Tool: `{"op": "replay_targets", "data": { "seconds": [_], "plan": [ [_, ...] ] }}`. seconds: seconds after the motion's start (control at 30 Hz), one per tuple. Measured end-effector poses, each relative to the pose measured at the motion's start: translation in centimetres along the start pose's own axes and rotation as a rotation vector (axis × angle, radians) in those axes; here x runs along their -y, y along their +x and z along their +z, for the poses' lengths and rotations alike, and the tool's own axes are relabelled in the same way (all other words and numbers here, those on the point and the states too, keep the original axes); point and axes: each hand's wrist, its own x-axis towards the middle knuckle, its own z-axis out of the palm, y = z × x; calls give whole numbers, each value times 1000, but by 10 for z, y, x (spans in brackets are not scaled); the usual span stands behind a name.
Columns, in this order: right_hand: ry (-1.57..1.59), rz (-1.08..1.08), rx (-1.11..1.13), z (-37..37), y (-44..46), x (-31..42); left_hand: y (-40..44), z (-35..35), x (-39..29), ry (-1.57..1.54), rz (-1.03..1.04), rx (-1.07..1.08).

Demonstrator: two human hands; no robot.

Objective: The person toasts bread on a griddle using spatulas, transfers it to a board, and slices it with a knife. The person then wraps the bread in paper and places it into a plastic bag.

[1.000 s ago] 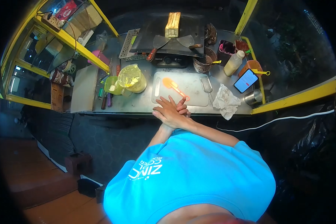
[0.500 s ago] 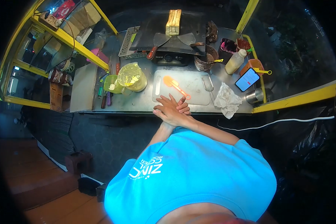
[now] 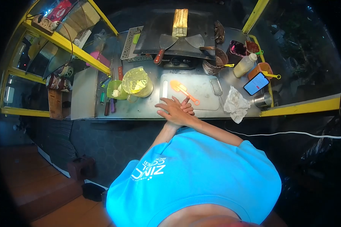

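My right hand (image 3: 174,112) lies across the top of my left hand at the counter's front edge, its fingers spread and nothing held in it. Mostly covered by it, my left hand (image 3: 188,109) shows its thumb and bent fingers curled against the side of my right hand. Just beyond both hands is a white cutting board (image 3: 206,97). On the board rest an orange spatula (image 3: 180,87), its handle end close to my left fingers, and a small metal grater (image 3: 216,87). Crumpled white paper (image 3: 236,105) sits to the right of the board.
Behind the board, toasted bread (image 3: 180,22) and two scrapers (image 3: 168,41) lie on a black griddle (image 3: 147,38). A yellow-lined tub (image 3: 138,82) and green bowl (image 3: 116,90) stand left. A bottle (image 3: 245,65), phone (image 3: 256,83) and metal cup (image 3: 262,100) are right.
The view has shifted slightly, so the counter's things appear a little lower and farther right. My hands keep the same crossed pose.
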Motion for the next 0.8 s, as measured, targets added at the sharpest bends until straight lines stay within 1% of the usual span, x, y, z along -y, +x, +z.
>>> {"op": "replay_targets", "data": {
  "seconds": [0.03, 0.1, 0.13, 0.17, 0.2, 0.23, 0.27, 0.33, 0.4, 0.47, 0.5, 0.53, 0.6, 0.63, 0.67, 0.7, 0.77, 0.8],
  "plan": [
    [1, 6, 0, 1, 7, -3, 2, 4, -6, 32, 22, -65],
    [133, 74, -139, 0, 27, -10, 5, 11, -21, 98, 63, -198],
    [255, 153, -293, 0, 40, -19, 6, 13, -31, 134, 82, -266],
    [379, 233, -454, -3, 54, -29, 11, 8, -44, 230, 154, -207],
    [343, 254, -510, -11, 68, -45, 15, 25, -48, 219, 149, -219],
    [300, 277, -564, -20, 77, -60, 19, 19, -60, 185, 80, -240],
    [296, 291, -572, -26, 81, -64, 20, 13, -70, 150, 10, -261],
    [209, 528, -465, -43, 97, -70, 28, 28, -75, 180, -4, -270],
    [175, 534, -476, -37, 110, -93, 31, 34, -83, 213, -10, -287],
    [172, 460, -623, -27, 122, -119, 32, 33, -91, 218, -28, -270],
    [555, 486, -626, -29, 129, -124, 30, 35, -95, 206, -38, -277],
    [555, 492, -630, -30, 132, -129, 29, 34, -100, 204, -44, -280],
    [1064, 601, -709, -32, 136, -132, 26, 33, -107, 168, -30, -312],
    [1162, 576, -744, -33, 135, -131, 23, 33, -109, 166, -28, -318],
    [1166, 578, -739, -35, 135, -131, 20, 33, -112, 157, -36, -281],
    [1373, 595, -783, -37, 135, -133, 19, 33, -115, 151, -43, -241],
    [1774, 645, -877, -40, 138, -138, 17, 34, -118, 148, -37, -251],
    [1776, 635, -870, -39, 140, -138, 16, 34, -120, 141, -37, -263]
  ]
}}
